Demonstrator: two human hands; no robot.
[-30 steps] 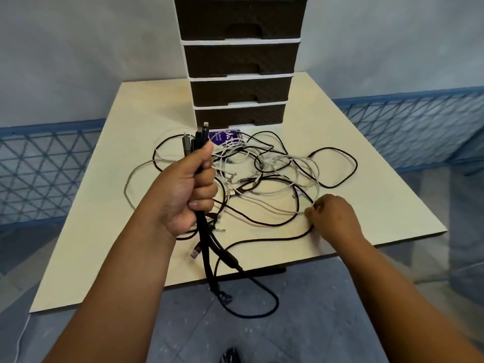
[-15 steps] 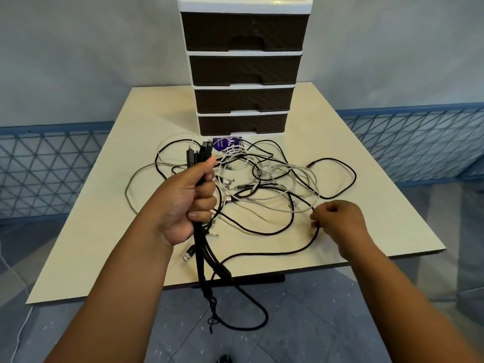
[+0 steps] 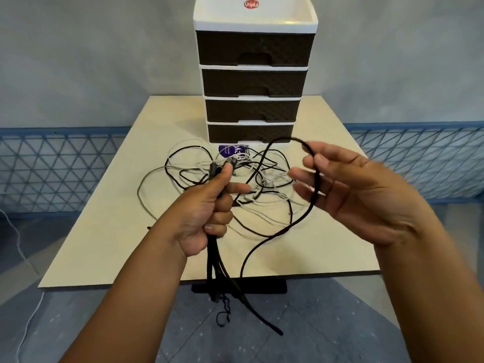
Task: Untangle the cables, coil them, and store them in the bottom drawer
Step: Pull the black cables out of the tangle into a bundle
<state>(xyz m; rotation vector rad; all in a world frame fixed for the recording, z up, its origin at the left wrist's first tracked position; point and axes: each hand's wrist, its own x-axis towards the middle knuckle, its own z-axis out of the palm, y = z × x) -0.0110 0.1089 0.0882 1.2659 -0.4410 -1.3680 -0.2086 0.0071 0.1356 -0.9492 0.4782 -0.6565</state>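
Note:
My left hand (image 3: pixel 207 208) grips a bundle of black cables (image 3: pixel 214 265) folded into several strands; its plugs stick up past my thumb and its ends hang below the table edge. My right hand (image 3: pixel 361 195) is raised over the table and pinches a loop of black cable (image 3: pixel 277 231) between thumb and fingers. That cable arcs up in front of the drawers and runs down toward the bundle. A tangle of white and black cables (image 3: pixel 262 216) lies on the table behind my hands. The bottom drawer (image 3: pixel 250 133) of the four-drawer unit is closed.
The beige table (image 3: pixel 110 231) holds the drawer unit at its far middle. A purple label or packet (image 3: pixel 227 150) lies just in front of the bottom drawer. Blue lattice fencing (image 3: pixel 52 174) runs behind on both sides. A white cord (image 3: pixel 15 231) trails on the floor at left.
My right hand lifted off the table with a black cable and moved up toward me, pulling a loop free of the pile. The camera tilted up, showing the drawer unit's top.

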